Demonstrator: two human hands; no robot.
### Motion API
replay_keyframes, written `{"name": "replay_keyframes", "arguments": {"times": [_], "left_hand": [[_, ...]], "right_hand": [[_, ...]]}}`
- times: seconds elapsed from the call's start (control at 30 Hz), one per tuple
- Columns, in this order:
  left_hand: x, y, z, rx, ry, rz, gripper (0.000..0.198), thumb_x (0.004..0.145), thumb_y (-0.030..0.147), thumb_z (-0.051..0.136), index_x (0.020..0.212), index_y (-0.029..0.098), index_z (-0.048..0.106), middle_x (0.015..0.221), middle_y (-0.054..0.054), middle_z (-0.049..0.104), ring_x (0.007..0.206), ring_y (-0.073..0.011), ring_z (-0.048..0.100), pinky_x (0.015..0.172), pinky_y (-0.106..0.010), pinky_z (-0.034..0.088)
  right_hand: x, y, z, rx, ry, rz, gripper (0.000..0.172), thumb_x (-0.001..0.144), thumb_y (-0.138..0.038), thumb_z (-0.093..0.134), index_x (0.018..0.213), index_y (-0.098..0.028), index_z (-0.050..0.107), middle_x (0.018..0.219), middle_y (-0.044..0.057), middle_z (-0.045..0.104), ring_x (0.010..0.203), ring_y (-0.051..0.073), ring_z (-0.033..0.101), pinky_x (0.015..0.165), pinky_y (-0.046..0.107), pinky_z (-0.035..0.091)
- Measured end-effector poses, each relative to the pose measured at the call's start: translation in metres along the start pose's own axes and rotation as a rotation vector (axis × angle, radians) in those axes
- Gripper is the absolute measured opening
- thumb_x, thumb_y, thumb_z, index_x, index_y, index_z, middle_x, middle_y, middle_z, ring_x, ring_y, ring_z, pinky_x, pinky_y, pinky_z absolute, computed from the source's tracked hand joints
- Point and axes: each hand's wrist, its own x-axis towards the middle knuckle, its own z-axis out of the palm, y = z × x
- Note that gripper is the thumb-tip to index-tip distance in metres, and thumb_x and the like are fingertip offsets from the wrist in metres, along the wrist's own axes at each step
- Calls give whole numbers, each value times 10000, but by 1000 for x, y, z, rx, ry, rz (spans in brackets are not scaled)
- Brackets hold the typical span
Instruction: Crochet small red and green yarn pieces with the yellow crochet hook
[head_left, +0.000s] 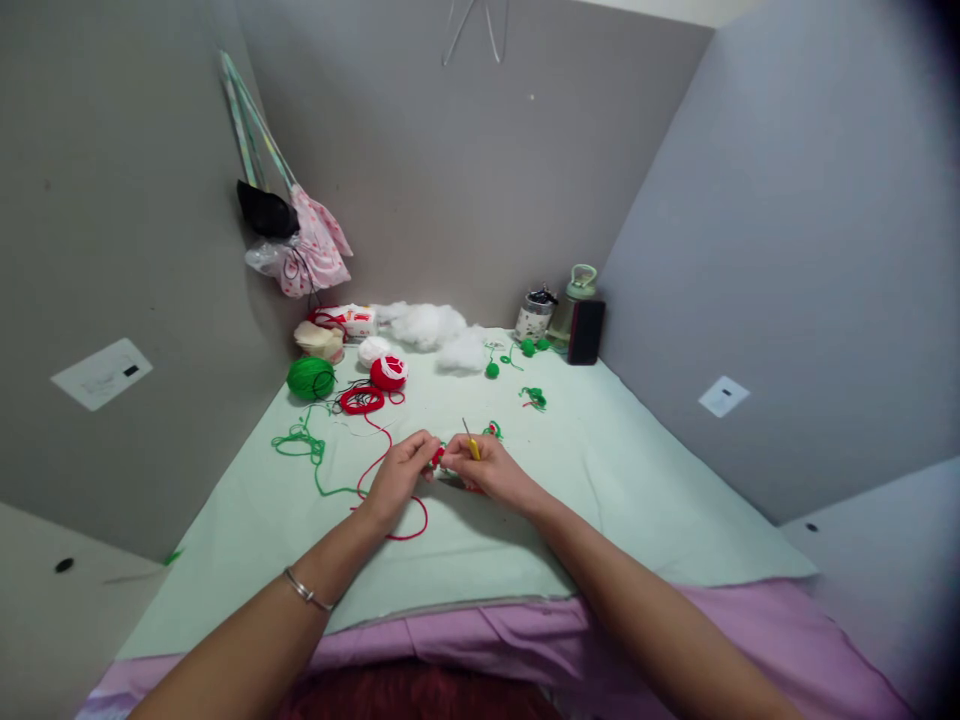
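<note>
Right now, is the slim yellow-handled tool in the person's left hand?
No, the slim yellow-handled tool is in the right hand, while the left hand holds a small red yarn piece.

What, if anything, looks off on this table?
Mainly the green yarn tangle on the left of the table: it lies in messy loops, while the green ball beyond it is neatly wound. A loose red strand also curls near the left hand. No clear spill or damage shows.
</note>
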Motion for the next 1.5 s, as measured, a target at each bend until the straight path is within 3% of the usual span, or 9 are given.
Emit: {"name": "replay_keyframes", "arguments": {"times": [0.17, 0.37, 0.63, 0.77, 0.9, 1.27, 1.5], "left_hand": [[3, -3, 2, -77, -38, -53, 528, 822, 702, 720, 680, 215, 573, 603, 37, 532, 534, -143, 486, 592, -284, 441], [1, -1, 2, -137, 6, -40, 437, 760, 580, 848, 806, 196, 644, 708, 42, 619, 558, -110, 529, 596, -245, 441], [0, 3, 2, -264, -2, -113, 482, 762, 597, 841, 760, 203, 564, 593, 96, 479, 455, -58, 341, 481, -193, 376], [1, 4, 2, -285, -17, -133, 501, 762, 624, 853, 774, 191, 601, 622, 70, 537, 501, -71, 451, 537, -198, 448], [2, 4, 1, -297, -13, -140, 471, 701, 543, 925, 835, 177, 661, 715, 33, 640, 569, -88, 555, 606, -213, 501], [3, 4, -1, -359, -5, -179, 484, 681, 530, 945, 883, 179, 680, 804, 7, 688, 617, -96, 622, 672, -232, 562], [4, -2, -1, -250, 31, -109, 417, 759, 536, 876, 890, 190, 684, 821, 18, 693, 656, -122, 647, 725, -261, 548]], "right_hand": [[-1, 0, -2, 52, -22, 23, 442, 768, -595, 815, 745, -203, 612, 444, -113, 411, 421, 69, 301, 445, 231, 217], [2, 3, -2, 84, 8, 27, 452, 754, -603, 820, 748, -204, 606, 423, -130, 374, 410, 63, 266, 434, 230, 208], [0, 0, -2, 81, -38, 41, 434, 770, -590, 807, 824, -184, 665, 417, -120, 424, 402, 61, 286, 442, 217, 196], [1, 3, -5, 86, -21, 47, 413, 784, -573, 786, 816, -188, 641, 417, -116, 431, 395, 64, 280, 426, 223, 197], [1, 4, -5, 93, -1, 38, 386, 805, -555, 771, 801, -195, 634, 409, -126, 397, 398, 62, 256, 428, 224, 201], [-1, 3, -10, 80, 14, 38, 398, 833, -564, 740, 872, -172, 682, 414, -121, 401, 400, 63, 247, 448, 241, 174], [3, 6, -11, 82, 26, 36, 390, 815, -550, 743, 871, -170, 679, 411, -120, 407, 403, 66, 255, 450, 242, 173]]}}
